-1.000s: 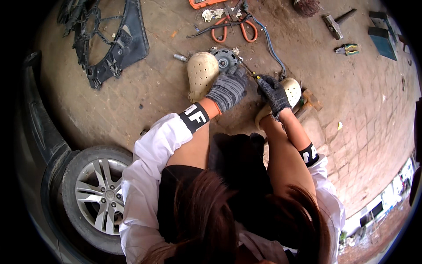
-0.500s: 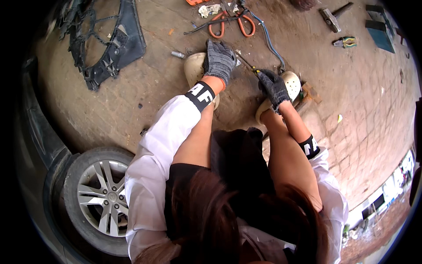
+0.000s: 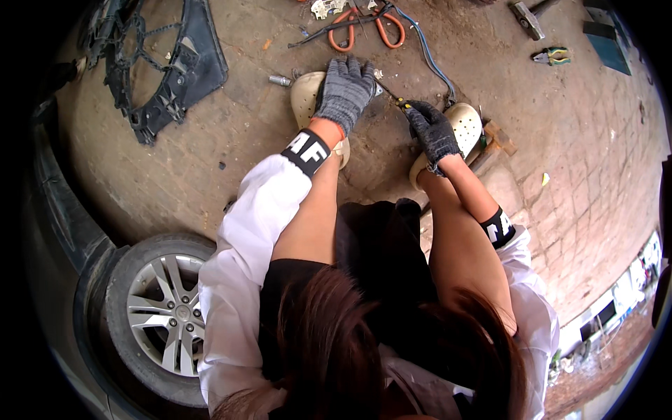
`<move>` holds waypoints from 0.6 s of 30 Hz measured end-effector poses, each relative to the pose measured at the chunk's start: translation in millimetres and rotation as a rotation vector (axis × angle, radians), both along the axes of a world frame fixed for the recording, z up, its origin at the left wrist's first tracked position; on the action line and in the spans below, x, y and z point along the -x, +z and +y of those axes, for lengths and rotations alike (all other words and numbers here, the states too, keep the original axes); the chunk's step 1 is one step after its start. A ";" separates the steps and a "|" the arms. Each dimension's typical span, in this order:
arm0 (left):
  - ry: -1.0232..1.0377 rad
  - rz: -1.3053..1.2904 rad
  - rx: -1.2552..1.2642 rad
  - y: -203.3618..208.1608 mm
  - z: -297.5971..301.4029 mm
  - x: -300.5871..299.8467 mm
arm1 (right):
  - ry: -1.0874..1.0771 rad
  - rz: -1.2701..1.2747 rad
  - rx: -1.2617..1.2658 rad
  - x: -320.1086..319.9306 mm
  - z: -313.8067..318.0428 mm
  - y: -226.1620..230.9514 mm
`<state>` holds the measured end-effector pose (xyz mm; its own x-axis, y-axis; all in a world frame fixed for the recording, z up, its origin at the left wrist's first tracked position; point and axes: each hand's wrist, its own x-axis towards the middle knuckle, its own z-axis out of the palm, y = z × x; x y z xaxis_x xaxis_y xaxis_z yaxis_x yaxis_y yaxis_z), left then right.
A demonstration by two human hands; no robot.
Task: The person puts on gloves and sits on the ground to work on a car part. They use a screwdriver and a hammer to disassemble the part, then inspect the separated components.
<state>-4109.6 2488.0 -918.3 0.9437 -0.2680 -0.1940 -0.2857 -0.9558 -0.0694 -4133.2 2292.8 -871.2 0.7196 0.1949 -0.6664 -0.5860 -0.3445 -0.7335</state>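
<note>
The left hand (image 3: pixel 344 91), in a grey knit glove, lies palm down with its fingers stretched forward and slightly apart. Beneath it is a metal part (image 3: pixel 379 90), nearly all hidden, with just a small grey edge showing past the glove's right side. Whether the fingers grip that part, I cannot tell.

The right hand (image 3: pixel 432 133), in a darker glove, is closed around the black and yellow handle of a screwdriver (image 3: pixel 393 96). The shaft slants up and left toward the metal part; whether its tip touches the part is unclear.

The left hand overlaps the left shoe (image 3: pixel 303 98), a cream clog with holes. The right shoe (image 3: pixel 466 126) is just beside the right hand, and a hammer with a wooden handle (image 3: pixel 498 138) lies on its outer side.

Left of the left shoe is a small metal cylinder (image 3: pixel 280 80). Ahead of the hands lie cutters with orange handles (image 3: pixel 391 33) and a blue cable (image 3: pixel 428 59). Farther right are pliers (image 3: pixel 551 56) and another hammer (image 3: pixel 526 21). A black plastic frame (image 3: pixel 199 56) lies well to the left, and a car wheel (image 3: pixel 165 315) stands at lower left.
</note>
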 end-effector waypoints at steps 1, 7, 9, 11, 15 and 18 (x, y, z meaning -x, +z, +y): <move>-0.046 0.010 -0.053 0.2 -1.5 -2.9 | 0.016 -0.013 0.012 -0.2 0.0 0.7; 0.141 0.399 0.010 36.8 -12.2 -23.2 | 0.076 -0.055 0.042 -8.3 3.2 5.6; 0.150 0.428 0.006 36.5 -9.8 -23.5 | 0.089 -0.063 0.078 -8.6 5.4 4.5; 0.183 0.328 -0.025 26.0 -8.9 -15.0 | 0.115 -0.108 0.099 -8.5 4.7 3.3; 0.121 0.309 -0.057 25.2 -3.1 -15.4 | 0.132 -0.186 0.136 -4.3 -2.6 -2.6; 0.108 0.272 0.082 5.0 26.8 -15.6 | 0.153 -0.224 0.146 -8.0 0.1 -6.2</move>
